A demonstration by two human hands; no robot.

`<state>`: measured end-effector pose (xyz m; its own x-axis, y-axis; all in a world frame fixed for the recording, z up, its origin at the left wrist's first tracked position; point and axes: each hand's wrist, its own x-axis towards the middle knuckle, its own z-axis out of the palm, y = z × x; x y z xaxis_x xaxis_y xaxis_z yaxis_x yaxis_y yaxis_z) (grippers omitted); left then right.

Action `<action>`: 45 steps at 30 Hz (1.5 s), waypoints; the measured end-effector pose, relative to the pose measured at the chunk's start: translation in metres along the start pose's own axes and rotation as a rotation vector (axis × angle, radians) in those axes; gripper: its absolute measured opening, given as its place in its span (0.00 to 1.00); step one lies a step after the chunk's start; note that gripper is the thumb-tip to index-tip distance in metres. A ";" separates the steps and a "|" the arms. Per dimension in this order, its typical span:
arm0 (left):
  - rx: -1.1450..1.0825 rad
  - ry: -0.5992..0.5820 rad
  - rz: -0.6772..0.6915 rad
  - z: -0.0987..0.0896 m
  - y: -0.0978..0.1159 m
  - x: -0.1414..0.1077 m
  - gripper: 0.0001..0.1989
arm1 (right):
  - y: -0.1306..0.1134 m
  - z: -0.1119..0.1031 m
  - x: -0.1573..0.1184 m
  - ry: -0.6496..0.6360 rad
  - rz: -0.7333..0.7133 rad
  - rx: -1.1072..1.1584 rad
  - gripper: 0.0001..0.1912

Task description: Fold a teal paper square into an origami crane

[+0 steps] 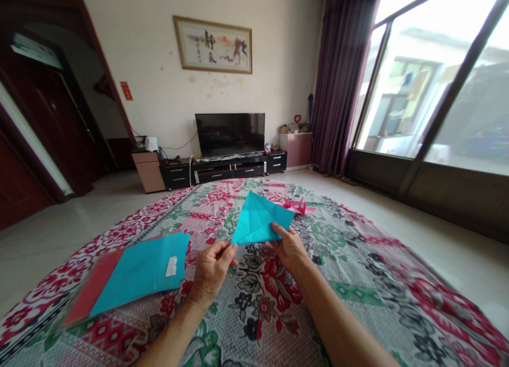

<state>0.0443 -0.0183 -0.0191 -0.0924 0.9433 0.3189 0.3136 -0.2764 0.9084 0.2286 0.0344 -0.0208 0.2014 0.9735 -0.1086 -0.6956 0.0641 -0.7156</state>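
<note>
My left fingers (pixel 228 254) pinch one corner of the blue paper (pixel 256 221). My right fingers (pixel 280 229) are closed on its other side, thumb on top. It is over the flowery counter (pixel 330 261), near a pink folded paper (pixel 303 207). A flat pack (pixel 139 274) lies left.

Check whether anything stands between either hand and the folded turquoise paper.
Nothing visible does: the left hand pinches the folded turquoise paper at its left corner, and the right hand grips its right side. Pink origami lies beyond it.
</note>
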 end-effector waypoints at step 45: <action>0.189 0.095 0.029 -0.001 0.005 0.000 0.14 | 0.006 -0.008 0.004 -0.038 -0.183 -0.185 0.20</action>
<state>0.0450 -0.0201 -0.0141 -0.1666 0.9115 0.3761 0.4884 -0.2551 0.8345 0.2308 0.0371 -0.0313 0.2838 0.9572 0.0575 -0.5115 0.2019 -0.8352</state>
